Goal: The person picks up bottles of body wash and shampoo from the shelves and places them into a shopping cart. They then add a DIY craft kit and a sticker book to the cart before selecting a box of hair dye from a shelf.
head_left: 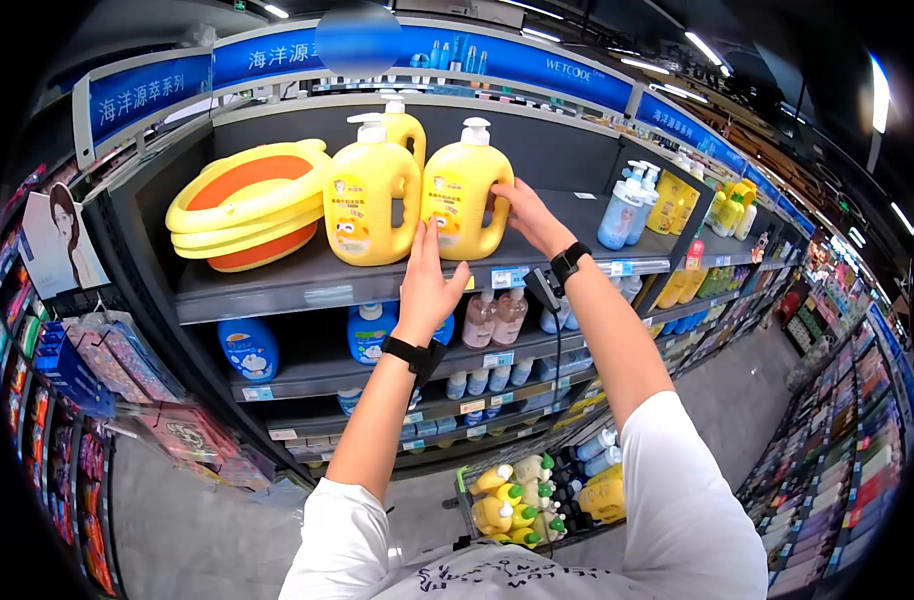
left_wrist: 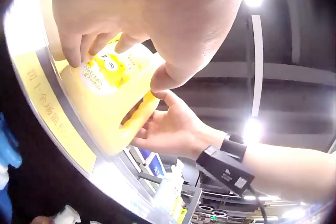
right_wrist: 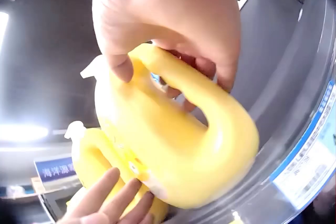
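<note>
Two large yellow pump bottles stand side by side at the shelf's front, the left bottle (head_left: 362, 205) and the right bottle (head_left: 457, 175), with a third yellow bottle (head_left: 402, 125) behind. My right hand (head_left: 533, 215) grips the right bottle's handle; in the right wrist view the fingers of that hand (right_wrist: 168, 24) pass through the handle opening. My left hand (head_left: 430, 292) has its fingers extended against the lower front of the right bottle, near the gap between the two. In the left wrist view, the left hand's fingertips (left_wrist: 76, 61) lie on the label side.
Stacked yellow and orange basins (head_left: 247, 205) sit left on the same shelf (head_left: 307, 290). Blue-white bottles (head_left: 617, 215) stand to the right. Lower shelves hold blue bottles (head_left: 247, 350) and pink bottles (head_left: 480, 318). A cart with yellow bottles (head_left: 492, 515) is below, by my body.
</note>
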Tool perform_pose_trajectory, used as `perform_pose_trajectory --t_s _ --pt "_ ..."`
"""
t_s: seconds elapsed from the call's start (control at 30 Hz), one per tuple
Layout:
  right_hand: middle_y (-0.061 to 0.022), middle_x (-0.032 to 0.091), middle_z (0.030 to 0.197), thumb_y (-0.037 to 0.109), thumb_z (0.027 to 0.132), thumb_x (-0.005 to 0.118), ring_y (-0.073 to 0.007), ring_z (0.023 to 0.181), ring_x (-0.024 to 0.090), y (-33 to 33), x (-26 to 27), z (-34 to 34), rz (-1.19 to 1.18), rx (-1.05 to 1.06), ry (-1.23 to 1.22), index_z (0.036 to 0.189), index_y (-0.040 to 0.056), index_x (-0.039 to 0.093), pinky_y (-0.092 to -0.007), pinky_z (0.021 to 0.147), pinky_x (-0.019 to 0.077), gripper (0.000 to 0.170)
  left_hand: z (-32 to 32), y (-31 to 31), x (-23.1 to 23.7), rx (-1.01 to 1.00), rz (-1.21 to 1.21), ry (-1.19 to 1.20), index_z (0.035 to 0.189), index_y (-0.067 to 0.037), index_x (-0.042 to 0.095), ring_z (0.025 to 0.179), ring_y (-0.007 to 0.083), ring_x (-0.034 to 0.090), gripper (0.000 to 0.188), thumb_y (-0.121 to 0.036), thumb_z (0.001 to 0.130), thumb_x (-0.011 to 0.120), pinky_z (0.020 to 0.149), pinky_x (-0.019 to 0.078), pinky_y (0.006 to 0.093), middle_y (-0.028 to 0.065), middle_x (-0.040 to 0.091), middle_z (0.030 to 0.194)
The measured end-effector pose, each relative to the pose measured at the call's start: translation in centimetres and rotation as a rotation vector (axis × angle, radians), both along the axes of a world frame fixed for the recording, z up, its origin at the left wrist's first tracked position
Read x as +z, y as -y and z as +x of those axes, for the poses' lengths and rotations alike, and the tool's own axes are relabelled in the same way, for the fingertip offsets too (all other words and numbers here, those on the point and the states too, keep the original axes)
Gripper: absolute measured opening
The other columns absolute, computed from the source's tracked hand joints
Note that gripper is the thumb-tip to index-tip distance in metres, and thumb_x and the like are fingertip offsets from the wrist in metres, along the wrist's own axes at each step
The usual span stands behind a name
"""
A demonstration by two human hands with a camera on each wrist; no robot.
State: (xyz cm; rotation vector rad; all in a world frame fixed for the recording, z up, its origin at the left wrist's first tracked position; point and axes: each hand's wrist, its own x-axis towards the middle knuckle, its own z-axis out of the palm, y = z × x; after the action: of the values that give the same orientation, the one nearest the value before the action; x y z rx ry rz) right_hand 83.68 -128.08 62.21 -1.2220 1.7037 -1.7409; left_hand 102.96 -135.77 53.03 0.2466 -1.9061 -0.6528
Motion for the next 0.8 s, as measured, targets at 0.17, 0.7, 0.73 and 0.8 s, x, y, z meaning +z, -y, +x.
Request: perform_pose_trajectory --t_s 0.17,0.7,0.73,0.8 --pt "-0.0002 0.061 0.076 0.024 0.084 0.068 -0.0096 0.071 0.058 -0.3 -2.2 0.7 -0.102 0.123 -0.119 0.092 0.0053 0.063 -0.0249 0.065 0.0467 0.021 -0.2 -0.2 -0.7 -0.054 -0.036 0.0 0.14 0.004 0.028 0.128 0.039 0.04 0.076 -0.021 0.08 0.068 0.103 0.0365 0.0395 0.0266 0.039 0.139" --pt "-0.011 0.063 0.071 0.014 0.063 0.075 -0.0276 0.064 0.061 -17.1 -5.9 9.9 -0.287 -0.171 -0.557 0.08 0.0015 0.062 -0.0327 0.061 0.0463 0.025 -0.7 -7.5 -0.6 -0.382 0.004 -0.109 0.144 0.001 0.021 0.125 0.0296 0.046 0.11 -0.017 0.058 0.087 0.102 0.0387 0.0388 0.0199 0.037 0.142" --pt "-0.0123 0.062 0.07 0.014 0.063 0.075 -0.0269 0.063 0.061 -19.3 -7.6 9.9 -0.312 -0.176 -0.626 0.081 0.0019 0.063 -0.0324 0.061 0.0458 0.026 -0.3 -9.5 -0.6 -0.63 0.146 -0.119 0.145 0.0 0.019 0.123 0.029 0.047 0.117 -0.021 0.054 0.09 0.102 0.0393 0.039 0.0192 0.038 0.141" --pt "-0.0138 0.061 0.07 0.016 0.063 0.076 -0.0298 0.065 0.061 -24.3 -12.1 10.4 -0.137 -0.116 -0.481 0.083 0.0025 0.063 -0.0355 0.061 0.0463 0.027 0.5 -12.4 -3.5 -0.989 0.487 0.009 0.146 -0.002 0.013 0.12 0.0282 0.05 0.131 -0.027 0.046 0.094 0.101 0.041 0.039 0.0187 0.043 0.137"
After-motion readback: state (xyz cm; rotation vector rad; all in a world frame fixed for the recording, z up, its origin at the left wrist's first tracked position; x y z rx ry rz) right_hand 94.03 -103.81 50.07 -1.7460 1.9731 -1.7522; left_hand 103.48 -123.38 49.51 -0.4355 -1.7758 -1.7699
